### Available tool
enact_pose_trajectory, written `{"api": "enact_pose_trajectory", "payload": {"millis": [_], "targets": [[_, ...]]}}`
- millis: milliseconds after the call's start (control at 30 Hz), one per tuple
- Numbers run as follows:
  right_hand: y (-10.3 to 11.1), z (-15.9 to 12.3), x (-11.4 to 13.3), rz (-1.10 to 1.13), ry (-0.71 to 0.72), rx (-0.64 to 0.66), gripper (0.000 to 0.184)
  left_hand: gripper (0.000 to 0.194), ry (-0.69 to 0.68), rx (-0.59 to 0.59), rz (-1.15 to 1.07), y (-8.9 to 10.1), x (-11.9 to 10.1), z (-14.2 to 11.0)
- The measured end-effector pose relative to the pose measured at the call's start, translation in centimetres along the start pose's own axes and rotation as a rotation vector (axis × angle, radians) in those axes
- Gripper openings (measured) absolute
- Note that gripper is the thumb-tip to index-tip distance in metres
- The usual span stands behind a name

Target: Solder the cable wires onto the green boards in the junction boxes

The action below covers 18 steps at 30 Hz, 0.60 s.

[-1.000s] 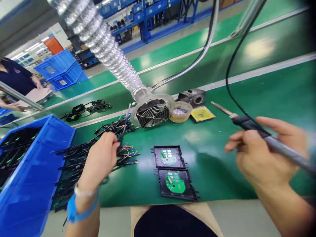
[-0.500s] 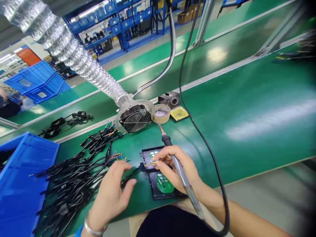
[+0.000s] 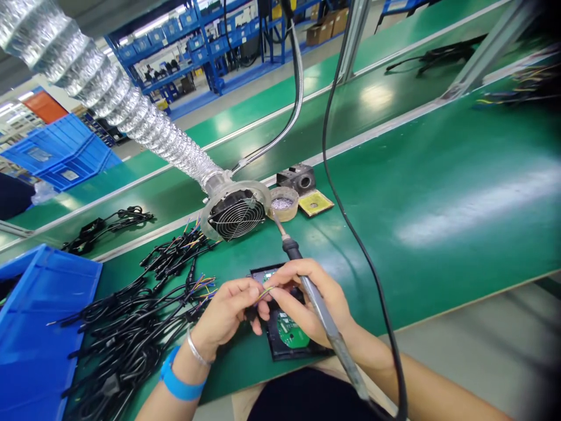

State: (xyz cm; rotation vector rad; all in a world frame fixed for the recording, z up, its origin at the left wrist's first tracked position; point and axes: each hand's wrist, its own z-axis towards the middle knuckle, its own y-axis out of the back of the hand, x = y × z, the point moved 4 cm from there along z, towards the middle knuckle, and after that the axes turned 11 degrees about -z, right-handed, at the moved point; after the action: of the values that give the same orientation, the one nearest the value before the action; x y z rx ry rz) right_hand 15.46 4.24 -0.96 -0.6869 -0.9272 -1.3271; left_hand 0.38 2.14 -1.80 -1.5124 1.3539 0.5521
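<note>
Fingers of left hand and right hand are pinched on thin coloured wires over black case with green circuit board, right also gripping soldering iron, tip near round tub, fan beside tub, black cables bunched left, blue bin beyond.

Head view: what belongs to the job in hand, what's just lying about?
Likely in the job:
wires, at left hand and right hand
soldering iron, in right hand
green circuit board, in black case

Likely just lying about:
blue crates, background
cardboard boxes, background
</note>
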Motion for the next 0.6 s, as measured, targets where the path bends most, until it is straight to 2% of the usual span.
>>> {"api": "enact_pose_trajectory", "payload": {"millis": [100,200,400,600], "targets": [[0.0,0.0,-0.3,0.012,-0.017,0.012,0.026,0.046,0.059,0.007,-0.061,0.0,0.3,0.2],[-0.1,-0.1,-0.5,0.025,-0.030,0.041,0.027,0.046,0.049,-0.001,-0.079,0.0,0.5,0.3],[-0.1,0.1,-0.7,-0.019,-0.049,0.006,0.028,0.038,-0.092,-0.072,-0.056,-0.2,0.2,0.1],[0.2,0.1,0.3,-0.083,-0.008,-0.024,0.029,0.038,-0.218,-0.193,0.021,-0.6,-0.1,-0.5]]}}
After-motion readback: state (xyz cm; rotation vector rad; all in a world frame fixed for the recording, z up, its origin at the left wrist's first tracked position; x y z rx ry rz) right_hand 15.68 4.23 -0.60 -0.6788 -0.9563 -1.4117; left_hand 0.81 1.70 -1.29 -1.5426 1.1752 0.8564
